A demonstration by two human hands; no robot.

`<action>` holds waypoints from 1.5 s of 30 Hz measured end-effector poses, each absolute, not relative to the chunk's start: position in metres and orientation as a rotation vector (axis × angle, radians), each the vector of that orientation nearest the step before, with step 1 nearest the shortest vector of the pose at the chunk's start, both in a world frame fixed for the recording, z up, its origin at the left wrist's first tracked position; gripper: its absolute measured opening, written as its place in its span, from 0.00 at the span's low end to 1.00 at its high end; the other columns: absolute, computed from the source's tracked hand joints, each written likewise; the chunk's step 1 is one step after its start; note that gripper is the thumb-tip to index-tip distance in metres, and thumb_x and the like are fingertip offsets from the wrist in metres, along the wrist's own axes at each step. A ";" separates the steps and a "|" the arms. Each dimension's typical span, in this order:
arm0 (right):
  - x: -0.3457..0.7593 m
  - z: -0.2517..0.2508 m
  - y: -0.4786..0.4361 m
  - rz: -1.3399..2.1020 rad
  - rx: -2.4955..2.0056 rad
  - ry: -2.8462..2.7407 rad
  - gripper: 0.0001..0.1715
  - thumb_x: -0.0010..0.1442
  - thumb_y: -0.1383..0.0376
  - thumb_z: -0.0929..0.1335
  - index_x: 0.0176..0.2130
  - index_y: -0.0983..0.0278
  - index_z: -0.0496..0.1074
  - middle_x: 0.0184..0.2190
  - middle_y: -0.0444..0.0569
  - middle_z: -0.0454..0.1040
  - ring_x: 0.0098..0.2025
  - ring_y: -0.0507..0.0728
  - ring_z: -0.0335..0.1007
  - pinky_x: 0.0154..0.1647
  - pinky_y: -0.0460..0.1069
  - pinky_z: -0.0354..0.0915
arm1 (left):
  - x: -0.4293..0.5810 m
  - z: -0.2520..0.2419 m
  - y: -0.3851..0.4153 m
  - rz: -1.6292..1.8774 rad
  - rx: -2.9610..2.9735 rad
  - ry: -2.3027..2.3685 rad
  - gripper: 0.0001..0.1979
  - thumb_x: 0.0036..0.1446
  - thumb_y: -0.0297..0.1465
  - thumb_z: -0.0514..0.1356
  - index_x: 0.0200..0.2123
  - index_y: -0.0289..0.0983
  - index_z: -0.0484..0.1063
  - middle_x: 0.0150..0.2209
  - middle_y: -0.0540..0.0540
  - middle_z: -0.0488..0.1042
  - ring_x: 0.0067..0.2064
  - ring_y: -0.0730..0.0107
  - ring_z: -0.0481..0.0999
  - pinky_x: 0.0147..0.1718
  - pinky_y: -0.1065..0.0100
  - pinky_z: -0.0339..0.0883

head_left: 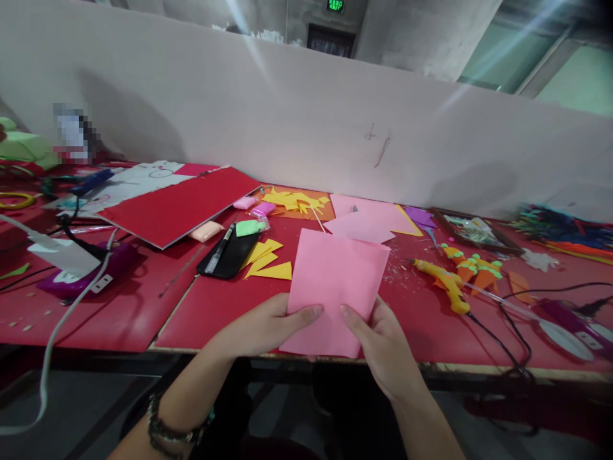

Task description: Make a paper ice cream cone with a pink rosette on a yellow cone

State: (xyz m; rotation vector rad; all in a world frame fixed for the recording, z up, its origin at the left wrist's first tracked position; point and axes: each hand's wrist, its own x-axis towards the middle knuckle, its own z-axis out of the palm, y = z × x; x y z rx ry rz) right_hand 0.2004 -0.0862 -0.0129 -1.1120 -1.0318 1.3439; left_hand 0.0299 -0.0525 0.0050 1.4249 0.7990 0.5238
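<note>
The left hand and right hand pinch the pink paper at its left and right edges, suitable places, as it seems light and easily creased

The paper is plain pink, roughly rectangular and taller than wide (a second layer seems to show along its right side). Held low at both sides, it leans slightly, broad face visible, over the table's near edge.
</note>
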 end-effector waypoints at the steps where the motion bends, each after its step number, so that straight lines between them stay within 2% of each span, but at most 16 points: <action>1: 0.201 -0.013 -0.086 1.348 -1.117 -1.033 0.17 0.51 0.62 0.67 0.43 0.60 0.67 0.39 0.48 0.73 0.35 0.54 0.70 0.33 0.48 0.67 | 0.030 0.006 -0.053 0.485 1.414 0.782 0.19 0.55 0.42 0.50 0.40 0.37 0.71 0.35 0.47 0.75 0.39 0.66 0.73 0.39 0.68 0.64; 4: 0.201 -0.014 -0.086 1.346 -1.117 -1.033 0.18 0.51 0.62 0.67 0.43 0.61 0.66 0.38 0.48 0.73 0.35 0.54 0.70 0.34 0.49 0.67 | 0.029 0.006 -0.054 0.329 1.395 0.776 0.22 0.55 0.45 0.47 0.34 0.35 0.71 0.23 0.48 0.74 0.27 0.69 0.73 0.28 0.71 0.64; 7: 0.201 -0.015 -0.085 1.352 -1.093 -1.022 0.20 0.51 0.62 0.67 0.45 0.60 0.65 0.40 0.48 0.73 0.37 0.55 0.70 0.36 0.50 0.67 | 0.029 0.005 -0.054 0.270 1.435 0.856 0.23 0.54 0.48 0.48 0.32 0.35 0.70 0.21 0.48 0.72 0.23 0.72 0.69 0.23 0.73 0.60; 20: 0.203 -0.014 -0.085 1.381 -1.114 -1.053 0.18 0.52 0.62 0.67 0.45 0.59 0.64 0.41 0.48 0.72 0.38 0.55 0.70 0.36 0.50 0.67 | 0.030 0.006 -0.053 0.343 1.485 0.843 0.21 0.55 0.44 0.48 0.28 0.33 0.70 0.21 0.49 0.71 0.27 0.70 0.70 0.30 0.72 0.61; 23: 0.203 -0.012 -0.086 1.394 -1.121 -1.069 0.18 0.53 0.61 0.66 0.45 0.59 0.64 0.41 0.48 0.72 0.38 0.54 0.70 0.37 0.50 0.67 | 0.029 0.008 -0.053 0.345 1.405 0.803 0.20 0.55 0.44 0.49 0.28 0.33 0.70 0.23 0.48 0.72 0.27 0.70 0.71 0.29 0.72 0.61; 30: 0.204 -0.008 -0.087 1.342 -1.184 -1.129 0.17 0.52 0.59 0.67 0.42 0.62 0.67 0.37 0.49 0.73 0.35 0.53 0.70 0.32 0.46 0.66 | 0.030 0.011 -0.053 0.288 1.290 0.786 0.19 0.56 0.40 0.50 0.25 0.33 0.71 0.17 0.48 0.72 0.24 0.72 0.71 0.28 0.72 0.61; 34: 0.204 -0.007 -0.087 1.265 -1.237 -1.164 0.17 0.51 0.58 0.67 0.40 0.63 0.67 0.35 0.48 0.74 0.34 0.53 0.69 0.31 0.46 0.67 | 0.033 0.006 -0.052 0.326 1.273 0.784 0.17 0.54 0.40 0.52 0.25 0.33 0.70 0.19 0.48 0.73 0.22 0.73 0.70 0.24 0.73 0.59; 45: 0.203 -0.006 -0.086 1.143 -1.342 -1.160 0.18 0.50 0.58 0.67 0.40 0.64 0.68 0.33 0.48 0.74 0.33 0.54 0.69 0.28 0.46 0.67 | 0.037 0.005 -0.054 0.367 1.294 0.798 0.18 0.53 0.43 0.52 0.29 0.34 0.70 0.21 0.50 0.73 0.24 0.73 0.71 0.24 0.74 0.59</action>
